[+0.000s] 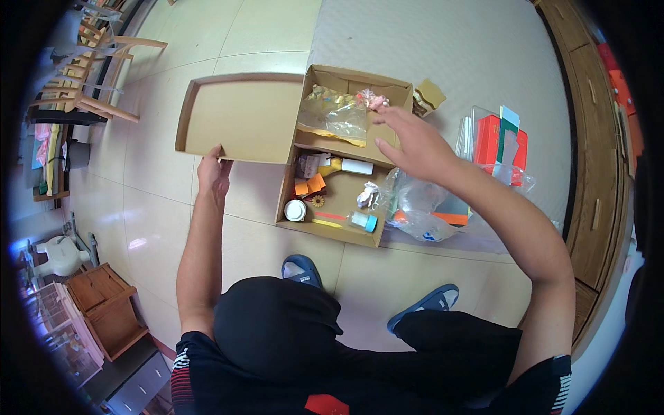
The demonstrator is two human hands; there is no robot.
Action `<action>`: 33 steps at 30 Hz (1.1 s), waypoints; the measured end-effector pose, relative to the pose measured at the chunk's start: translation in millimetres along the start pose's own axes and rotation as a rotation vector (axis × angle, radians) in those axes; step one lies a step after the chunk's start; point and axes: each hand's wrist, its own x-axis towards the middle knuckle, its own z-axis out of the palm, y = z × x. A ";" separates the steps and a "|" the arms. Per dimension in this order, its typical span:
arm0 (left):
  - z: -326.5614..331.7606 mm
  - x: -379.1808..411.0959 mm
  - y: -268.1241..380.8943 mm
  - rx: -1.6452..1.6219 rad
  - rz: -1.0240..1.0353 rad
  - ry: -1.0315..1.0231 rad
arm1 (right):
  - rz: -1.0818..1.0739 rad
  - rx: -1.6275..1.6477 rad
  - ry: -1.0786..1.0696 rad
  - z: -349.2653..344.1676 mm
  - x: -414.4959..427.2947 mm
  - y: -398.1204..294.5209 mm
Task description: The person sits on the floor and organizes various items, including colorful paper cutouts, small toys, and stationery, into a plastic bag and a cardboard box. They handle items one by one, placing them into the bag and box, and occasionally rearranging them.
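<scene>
My left hand [212, 174] grips the near rim of a shallow cardboard lid [238, 116], thumb over the edge and fingers below. My right hand [417, 148], fingers apart and holding nothing, hovers over a cardboard box [384, 132]. Its fingertips are by a pink fluffy item [372, 99]. Also inside lies a clear plastic bag [334, 111] with small colourful pieces. A second box section [337, 231] nearer me holds a white round container [295, 210], a clear jar with a blue lid [362, 221], orange paper pieces [310, 184], a small sunflower ornament [318, 201] and crumpled white material [368, 194].
Right of the boxes, a crumpled clear plastic bag [420, 199] and a red item [487, 140] with cards lie on a grey textured mat [436, 41]. A small brown-and-cream object [428, 97] stands beside the box. Wooden drawers [591, 218] line the right; a wooden chair [98, 78] is far left.
</scene>
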 end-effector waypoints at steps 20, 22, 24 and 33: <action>9.1 12.2 -51.5 0.916 0.561 0.236 | 0.419 0.592 0.054 -6.6 106.4 -10.5; 76.2 -39.7 -20.5 0.723 0.705 -0.088 | 0.406 0.658 0.085 -34.8 102.3 -40.5; 120.2 -76.5 -6.9 0.360 0.606 -0.449 | 0.341 0.950 -0.040 -65.4 95.1 -64.0; 169.9 -162.6 37.4 0.118 0.048 -0.900 | 0.296 1.078 0.114 -90.5 61.4 -49.2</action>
